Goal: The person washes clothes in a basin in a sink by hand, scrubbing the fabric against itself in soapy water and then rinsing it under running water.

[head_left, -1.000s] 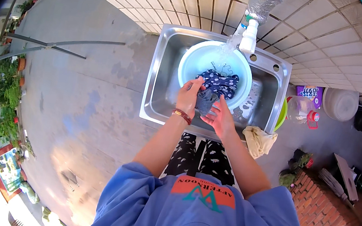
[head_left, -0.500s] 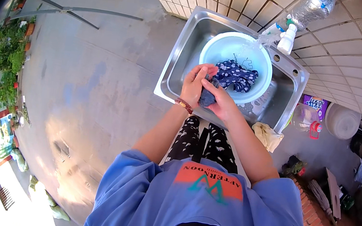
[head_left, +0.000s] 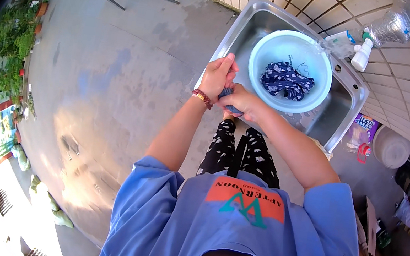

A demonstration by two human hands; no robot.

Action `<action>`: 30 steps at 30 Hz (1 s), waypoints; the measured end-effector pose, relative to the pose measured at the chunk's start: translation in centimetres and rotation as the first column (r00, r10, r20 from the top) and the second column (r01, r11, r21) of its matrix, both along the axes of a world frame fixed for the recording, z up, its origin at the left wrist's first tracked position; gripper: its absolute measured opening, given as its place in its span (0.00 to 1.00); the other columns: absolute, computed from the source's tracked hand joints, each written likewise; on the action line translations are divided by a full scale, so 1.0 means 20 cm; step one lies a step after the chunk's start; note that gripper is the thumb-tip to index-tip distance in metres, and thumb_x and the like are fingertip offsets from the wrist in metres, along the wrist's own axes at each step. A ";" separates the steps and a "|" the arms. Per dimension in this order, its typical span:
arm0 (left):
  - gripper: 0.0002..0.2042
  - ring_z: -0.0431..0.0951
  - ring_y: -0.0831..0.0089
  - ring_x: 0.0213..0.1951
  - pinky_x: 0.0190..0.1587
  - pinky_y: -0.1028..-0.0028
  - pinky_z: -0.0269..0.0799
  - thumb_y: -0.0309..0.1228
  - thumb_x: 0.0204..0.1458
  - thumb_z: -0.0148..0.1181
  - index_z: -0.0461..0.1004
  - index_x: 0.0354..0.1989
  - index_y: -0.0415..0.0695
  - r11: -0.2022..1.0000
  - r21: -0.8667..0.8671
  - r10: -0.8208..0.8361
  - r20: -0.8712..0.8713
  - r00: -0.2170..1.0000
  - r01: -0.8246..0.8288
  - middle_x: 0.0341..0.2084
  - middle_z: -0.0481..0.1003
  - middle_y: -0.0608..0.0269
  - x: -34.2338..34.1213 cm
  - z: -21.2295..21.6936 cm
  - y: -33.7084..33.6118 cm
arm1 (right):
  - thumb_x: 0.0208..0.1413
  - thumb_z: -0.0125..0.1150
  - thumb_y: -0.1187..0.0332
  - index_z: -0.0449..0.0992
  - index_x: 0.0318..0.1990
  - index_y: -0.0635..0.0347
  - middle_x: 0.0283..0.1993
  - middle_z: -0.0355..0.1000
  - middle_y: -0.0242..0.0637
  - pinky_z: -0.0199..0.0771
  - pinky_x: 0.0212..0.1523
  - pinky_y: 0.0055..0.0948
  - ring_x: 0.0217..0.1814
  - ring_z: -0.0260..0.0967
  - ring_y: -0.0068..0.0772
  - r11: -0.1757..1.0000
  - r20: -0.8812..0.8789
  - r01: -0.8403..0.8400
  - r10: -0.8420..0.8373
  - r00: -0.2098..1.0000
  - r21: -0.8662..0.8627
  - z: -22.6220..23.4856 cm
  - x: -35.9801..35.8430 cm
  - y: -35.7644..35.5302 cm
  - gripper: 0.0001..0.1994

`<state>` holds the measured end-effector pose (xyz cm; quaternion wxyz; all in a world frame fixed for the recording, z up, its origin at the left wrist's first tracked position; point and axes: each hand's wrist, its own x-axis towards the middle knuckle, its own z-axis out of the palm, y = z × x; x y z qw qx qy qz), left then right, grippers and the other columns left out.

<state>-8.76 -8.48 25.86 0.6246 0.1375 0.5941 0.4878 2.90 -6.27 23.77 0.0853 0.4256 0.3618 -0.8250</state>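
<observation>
Blue shirt (head_left: 158, 227) nearest me, black patterned trousers (head_left: 219, 148) just past its hem. Both forearms reach forward from the sleeves and converge; the right one slants in to the left, the left one runs forward with a slight lean right, dark red bracelet (head_left: 202, 97) at its wrist.

Right hand (head_left: 242, 102): back up, fingers curled round a bunched grey-blue cloth (head_left: 226, 93), gripping it. Left hand (head_left: 219, 76): just farther and to the left, thumb side up, tips pointing far and right, heel against the cloth; I cannot tell how tightly its fingers close. From my view the cloth sits between the two hands, across the near left edge of the metal sink (head_left: 248, 36).

Farther right, a pale blue basin (head_left: 266, 47) stands in the sink; a navy spotted cloth (head_left: 286, 81) lies crumpled inside. Beyond, far right: white spout (head_left: 362, 56), clear bottle (head_left: 397, 27), tiled wall (head_left: 405, 68).
</observation>
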 end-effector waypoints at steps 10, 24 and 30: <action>0.18 0.60 0.81 0.17 0.17 0.79 0.56 0.45 0.61 0.46 0.65 0.24 0.45 0.944 -0.092 0.311 -0.070 0.948 -0.316 0.14 0.59 0.73 -0.07 -0.17 0.05 | 0.37 0.68 0.60 0.77 0.44 0.56 0.37 0.76 0.51 0.72 0.43 0.41 0.42 0.74 0.52 0.644 0.199 -0.197 0.070 0.977 0.740 -0.10 -0.15 -0.05 0.23; 0.16 0.66 0.74 0.18 0.25 0.72 0.66 0.41 0.61 0.47 0.63 0.25 0.43 0.916 -0.042 0.400 -0.002 0.916 -0.400 0.16 0.62 0.68 -0.13 -0.30 -0.03 | 0.39 0.67 0.59 0.75 0.43 0.59 0.41 0.76 0.49 0.73 0.47 0.40 0.46 0.74 0.49 0.670 0.355 -0.283 0.031 0.934 0.686 -0.23 -0.23 -0.08 0.22; 0.16 0.79 0.65 0.25 0.28 0.71 0.74 0.38 0.62 0.48 0.67 0.27 0.38 0.914 0.080 0.403 -0.284 0.870 -0.397 0.16 0.66 0.64 -0.28 -0.28 -0.18 | 0.45 0.68 0.59 0.69 0.50 0.64 0.46 0.72 0.35 0.73 0.43 0.32 0.45 0.72 0.29 0.866 0.034 0.499 -0.498 0.867 -0.044 -0.20 -0.06 -0.06 0.27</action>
